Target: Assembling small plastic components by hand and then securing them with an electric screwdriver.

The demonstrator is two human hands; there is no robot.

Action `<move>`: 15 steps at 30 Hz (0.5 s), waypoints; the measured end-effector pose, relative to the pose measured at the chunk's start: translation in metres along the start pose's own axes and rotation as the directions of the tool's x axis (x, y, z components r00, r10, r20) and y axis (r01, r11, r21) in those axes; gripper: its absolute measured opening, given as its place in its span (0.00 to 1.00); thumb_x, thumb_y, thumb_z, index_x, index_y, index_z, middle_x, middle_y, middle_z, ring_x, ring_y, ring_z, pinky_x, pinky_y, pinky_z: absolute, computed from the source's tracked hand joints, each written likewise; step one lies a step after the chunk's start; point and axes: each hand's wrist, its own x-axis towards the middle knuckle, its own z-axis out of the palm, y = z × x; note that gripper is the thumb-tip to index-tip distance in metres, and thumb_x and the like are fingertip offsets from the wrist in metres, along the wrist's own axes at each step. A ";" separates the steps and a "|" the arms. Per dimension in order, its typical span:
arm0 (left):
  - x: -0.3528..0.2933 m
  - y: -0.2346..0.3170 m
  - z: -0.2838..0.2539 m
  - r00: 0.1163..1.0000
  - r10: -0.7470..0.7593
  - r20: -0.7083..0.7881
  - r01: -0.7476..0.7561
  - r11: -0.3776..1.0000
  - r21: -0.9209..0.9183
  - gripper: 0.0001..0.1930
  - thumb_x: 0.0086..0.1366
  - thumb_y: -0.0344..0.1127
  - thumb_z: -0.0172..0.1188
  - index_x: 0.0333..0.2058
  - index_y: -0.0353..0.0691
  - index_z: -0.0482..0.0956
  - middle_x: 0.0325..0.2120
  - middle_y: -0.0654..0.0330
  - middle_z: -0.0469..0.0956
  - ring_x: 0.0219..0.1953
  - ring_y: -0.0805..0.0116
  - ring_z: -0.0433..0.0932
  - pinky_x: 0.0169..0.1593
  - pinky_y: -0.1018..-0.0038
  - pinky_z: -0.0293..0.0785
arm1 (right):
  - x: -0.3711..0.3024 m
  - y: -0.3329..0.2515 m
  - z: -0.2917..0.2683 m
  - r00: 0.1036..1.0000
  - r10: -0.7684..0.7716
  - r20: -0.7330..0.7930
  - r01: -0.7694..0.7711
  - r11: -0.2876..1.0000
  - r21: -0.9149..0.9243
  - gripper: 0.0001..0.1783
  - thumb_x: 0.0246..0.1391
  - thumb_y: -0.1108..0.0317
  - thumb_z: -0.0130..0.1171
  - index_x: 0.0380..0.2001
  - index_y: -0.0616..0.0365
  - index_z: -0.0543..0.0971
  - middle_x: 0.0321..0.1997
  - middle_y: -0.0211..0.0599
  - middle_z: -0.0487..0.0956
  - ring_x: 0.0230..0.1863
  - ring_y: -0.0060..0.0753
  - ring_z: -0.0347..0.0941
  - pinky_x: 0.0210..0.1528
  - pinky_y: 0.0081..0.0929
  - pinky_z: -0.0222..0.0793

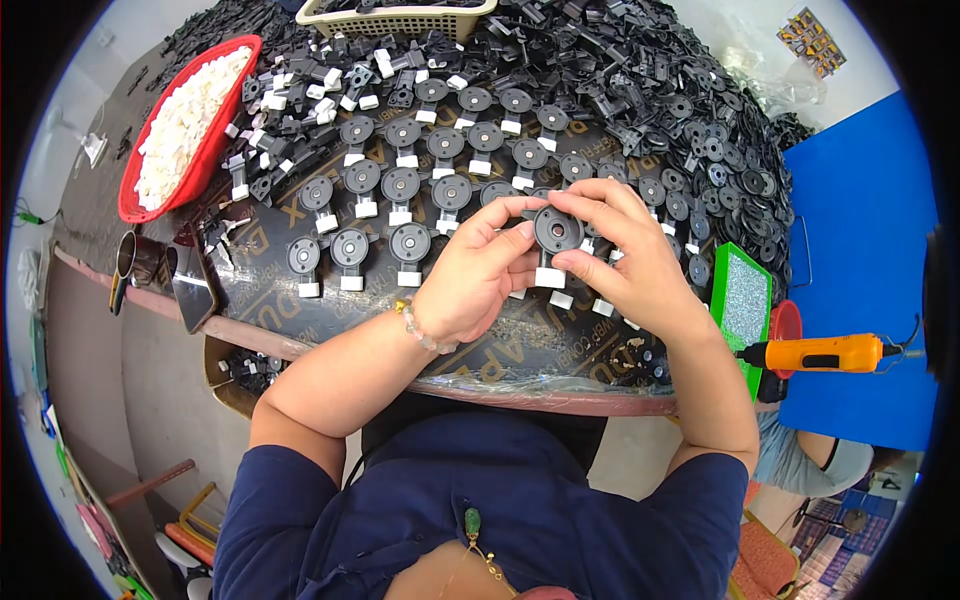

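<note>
Between my two hands is a black round plastic part [557,232] with a white block [549,277] at its lower end. My left hand [478,268] grips its left side, thumb on the disc's face and index finger along the top edge. From the other side, my right hand [622,245] closes on the disc with its index finger on top and thumb at the lower right. Under and around the hands, similar black discs with white blocks lie in rows on the dark table [480,350], such as a nearby round part [410,242]. My right hand hides some of them.
A red basket [252,70] of white blocks stands at left. Black parts [640,75] are heaped behind, beside a beige basket [468,22]. At right are a green tray [720,275] of small metal pieces and an orange electric screwdriver [825,353]. A phone [190,288] lies front left.
</note>
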 end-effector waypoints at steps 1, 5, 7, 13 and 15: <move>-0.001 0.001 0.001 1.000 0.000 0.001 0.000 1.000 0.000 0.15 0.76 0.32 0.49 0.58 0.42 0.71 0.45 0.64 0.78 0.42 0.75 0.79 0.48 0.71 0.80 | -0.001 -0.001 0.000 1.000 0.016 -0.008 -0.016 1.000 0.024 0.29 0.48 0.67 0.71 0.56 0.56 0.79 0.55 0.41 0.76 0.58 0.41 0.71 0.60 0.35 0.66; -0.003 0.002 -0.001 0.998 -0.005 0.061 0.004 1.000 0.026 0.16 0.76 0.32 0.49 0.59 0.42 0.68 0.46 0.59 0.78 0.46 0.70 0.80 0.52 0.67 0.81 | -0.005 0.001 0.001 1.000 0.027 0.006 -0.028 0.996 0.086 0.29 0.48 0.67 0.70 0.56 0.56 0.79 0.55 0.41 0.76 0.57 0.41 0.73 0.61 0.34 0.66; -0.004 0.001 -0.001 0.996 -0.015 0.090 0.013 1.000 0.029 0.17 0.75 0.32 0.49 0.61 0.42 0.66 0.47 0.56 0.78 0.49 0.67 0.81 0.53 0.66 0.80 | -0.004 0.000 -0.004 0.999 0.035 0.037 -0.038 0.996 0.080 0.30 0.48 0.68 0.70 0.57 0.57 0.79 0.55 0.41 0.77 0.57 0.40 0.73 0.61 0.34 0.67; -0.005 0.000 0.006 0.997 -0.016 0.072 0.009 0.996 0.093 0.26 0.75 0.32 0.48 0.68 0.42 0.54 0.55 0.41 0.75 0.55 0.51 0.79 0.59 0.57 0.76 | 0.020 0.060 -0.031 0.901 0.356 -0.248 -0.290 0.919 0.265 0.28 0.52 0.72 0.67 0.58 0.61 0.76 0.54 0.35 0.78 0.50 0.27 0.76 0.55 0.28 0.71; -0.004 -0.001 0.005 0.994 0.002 0.105 -0.020 0.986 0.165 0.26 0.75 0.33 0.49 0.68 0.42 0.55 0.56 0.40 0.74 0.56 0.51 0.78 0.59 0.58 0.76 | 0.038 0.100 -0.037 0.879 0.319 -0.353 -0.307 0.947 0.091 0.27 0.53 0.72 0.67 0.57 0.62 0.77 0.52 0.35 0.78 0.46 0.26 0.77 0.52 0.25 0.72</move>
